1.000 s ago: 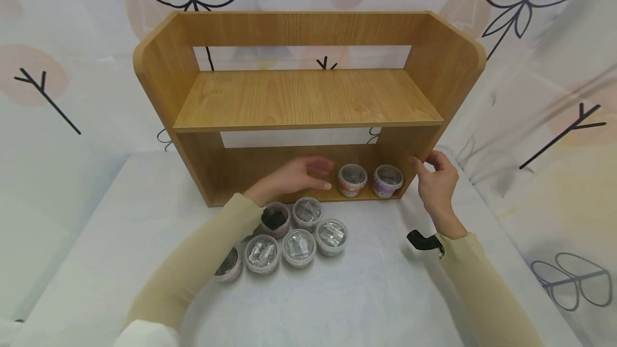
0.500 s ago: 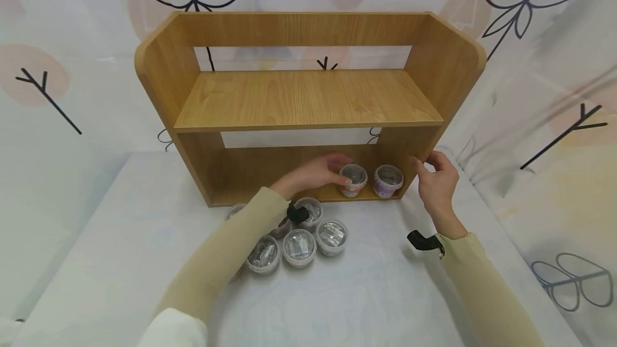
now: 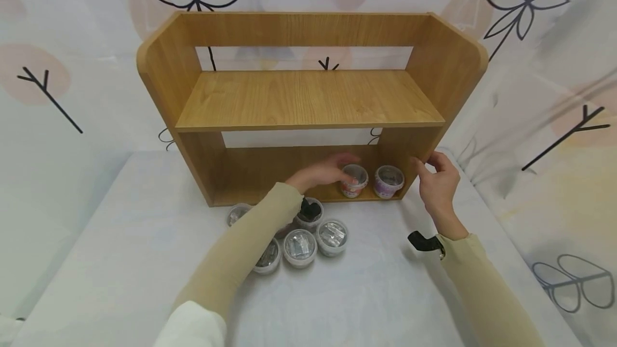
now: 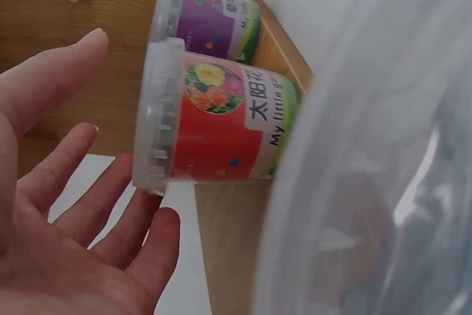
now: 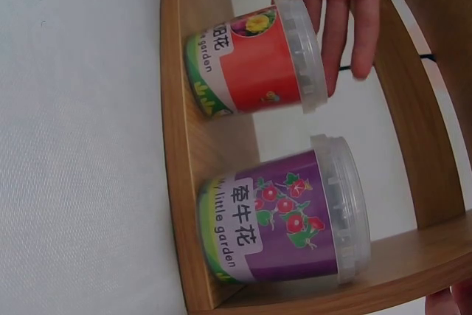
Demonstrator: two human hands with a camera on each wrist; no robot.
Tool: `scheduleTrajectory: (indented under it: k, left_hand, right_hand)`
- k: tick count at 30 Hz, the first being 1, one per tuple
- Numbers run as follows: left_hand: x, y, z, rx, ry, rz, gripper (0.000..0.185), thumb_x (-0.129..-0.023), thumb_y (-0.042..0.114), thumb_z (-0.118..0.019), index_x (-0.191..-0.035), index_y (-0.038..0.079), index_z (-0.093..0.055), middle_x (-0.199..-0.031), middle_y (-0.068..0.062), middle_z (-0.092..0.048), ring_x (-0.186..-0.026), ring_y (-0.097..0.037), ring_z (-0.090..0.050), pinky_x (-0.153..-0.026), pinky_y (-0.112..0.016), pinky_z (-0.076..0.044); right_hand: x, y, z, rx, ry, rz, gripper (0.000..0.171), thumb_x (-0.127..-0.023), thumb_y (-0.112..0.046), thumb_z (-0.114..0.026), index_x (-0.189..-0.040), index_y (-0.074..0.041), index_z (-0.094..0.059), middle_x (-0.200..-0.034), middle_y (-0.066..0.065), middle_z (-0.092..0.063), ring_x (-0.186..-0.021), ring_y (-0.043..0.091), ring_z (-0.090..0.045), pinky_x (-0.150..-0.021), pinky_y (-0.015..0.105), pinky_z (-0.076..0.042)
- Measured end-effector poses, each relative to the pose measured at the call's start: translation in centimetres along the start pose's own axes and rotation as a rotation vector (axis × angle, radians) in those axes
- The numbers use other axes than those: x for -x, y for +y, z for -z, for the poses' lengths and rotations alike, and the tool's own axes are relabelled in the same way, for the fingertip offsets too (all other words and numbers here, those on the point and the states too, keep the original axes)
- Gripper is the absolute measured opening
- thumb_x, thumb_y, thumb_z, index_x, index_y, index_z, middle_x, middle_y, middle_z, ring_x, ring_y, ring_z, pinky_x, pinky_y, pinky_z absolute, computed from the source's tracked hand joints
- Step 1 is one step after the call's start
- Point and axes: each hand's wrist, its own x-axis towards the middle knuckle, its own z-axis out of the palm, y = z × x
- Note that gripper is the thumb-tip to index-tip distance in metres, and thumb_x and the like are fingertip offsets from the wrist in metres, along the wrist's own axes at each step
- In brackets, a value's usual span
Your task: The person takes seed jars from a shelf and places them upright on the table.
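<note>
A wooden shelf (image 3: 308,100) stands on a table (image 3: 120,261) with a white cloth on it. Behind the table hangs a pale curtain (image 3: 62,68) with black flowers and twigs and soft pink spots drawn on it. The top board of the shelf is bare wood. On the bottom board, near the right end, stand two little tubs side by side: a red tub (image 3: 354,180) with flowers on its label and a purple tub (image 3: 388,181) with red flowers on it. Both have clear lids. The left hand (image 3: 328,171) reaches into the bottom part of the shelf, and its fingers (image 4: 110,212) are spread out straight and are right at the lid edge of the red tub, not wrapped around it. The right hand (image 3: 439,185) is at the right side wall of the shelf, with its fingers bent around the front edge of the wood. On the cloth in front of the shelf sits a bunch of small clear tubs (image 3: 299,245), close together, partly hidden under the left sleeve (image 3: 246,250).
</note>
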Motion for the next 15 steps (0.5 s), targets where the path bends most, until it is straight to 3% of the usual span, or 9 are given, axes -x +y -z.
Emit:
scheduleTrajectory:
  k: [6, 15]
  left_hand:
    - [-0.13, -0.43, -0.11, -0.018, -0.033, 0.015, 0.07, -0.086, 0.004, -0.072, -0.149, 0.001, -0.041, -0.149, -0.015, -0.046, -0.135, -0.028, -0.043, -0.11, -0.035, -0.039]
    - [-0.44, -0.57, -0.4, -0.056, -0.021, 0.048, 0.072, -0.085, 0.003, -0.075, -0.149, 0.001, -0.042, -0.14, -0.015, -0.054, -0.127, -0.027, -0.051, -0.103, -0.033, -0.045]
  right_hand:
    - [0.09, -0.02, 0.05, 0.007, -0.005, -0.012, 0.039, -0.093, -0.033, -0.071, -0.12, -0.006, -0.068, -0.113, 0.009, -0.067, -0.115, 0.019, -0.058, -0.107, 0.039, -0.043]
    - [0.08, -0.22, 0.11, 0.009, -0.009, -0.009, 0.038, -0.093, -0.032, -0.071, -0.121, -0.006, -0.068, -0.113, 0.008, -0.067, -0.115, 0.018, -0.059, -0.107, 0.038, -0.043]
